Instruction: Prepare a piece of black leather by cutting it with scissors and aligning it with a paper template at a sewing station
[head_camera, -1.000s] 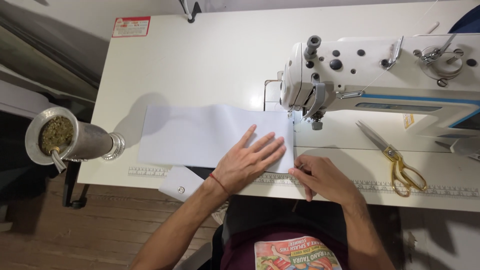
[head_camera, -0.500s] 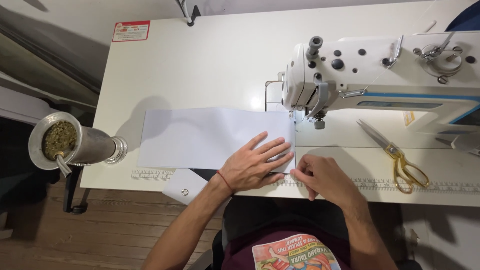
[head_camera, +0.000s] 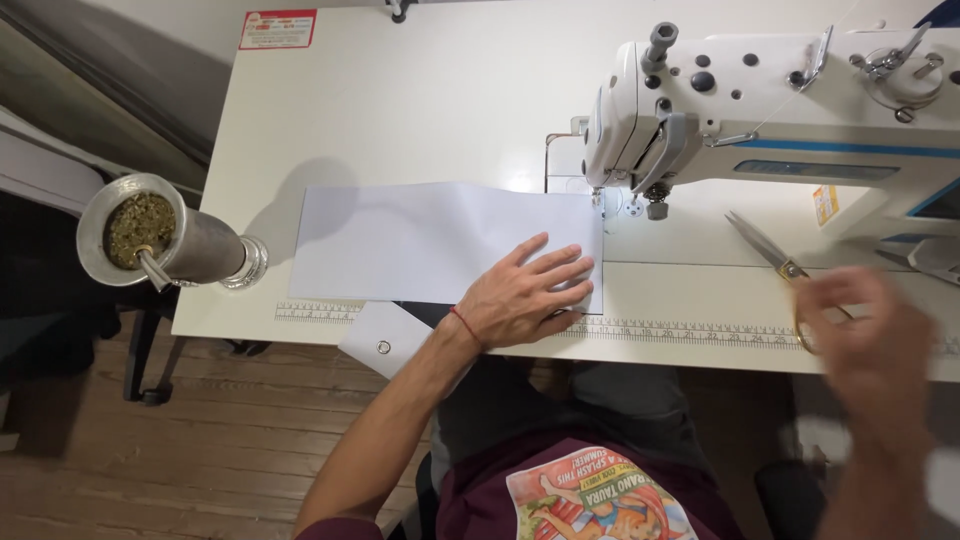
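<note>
The white fabric piece (head_camera: 430, 240) lies flat on the white counter (head_camera: 400, 110), in front of the person and to the left of the sewing machine (head_camera: 790, 100). It is a long rectangle, plain and unprinted, with a smooth surface and one shallow fold line running across its upper middle. Its right edge is straight and sits just beside the needle area under the machine head; its near edge runs along the printed ruler strip (head_camera: 700, 332) at the counter's front edge. A lamp under the machine head brightens the upper right corner of the fabric.

The left hand (head_camera: 525, 295) rests palm down on the lower right part of the fabric, fingers spread and extended, pressing it flat and gripping nothing. A red cord circles its wrist.

The right hand (head_camera: 870, 350) is raised off the fabric at the right, over the counter's front edge, near the yellow-handled scissors (head_camera: 775, 260). It is motion-blurred: whether it is released or clenched, and whether it touches the scissors' handles, cannot be told.

A metal cup (head_camera: 160, 240) filled with green herb and holding a metal straw stands at the counter's left edge, well apart from the fabric. A small white tag with an eyelet (head_camera: 385, 340) overhangs the front edge below the fabric.
</note>
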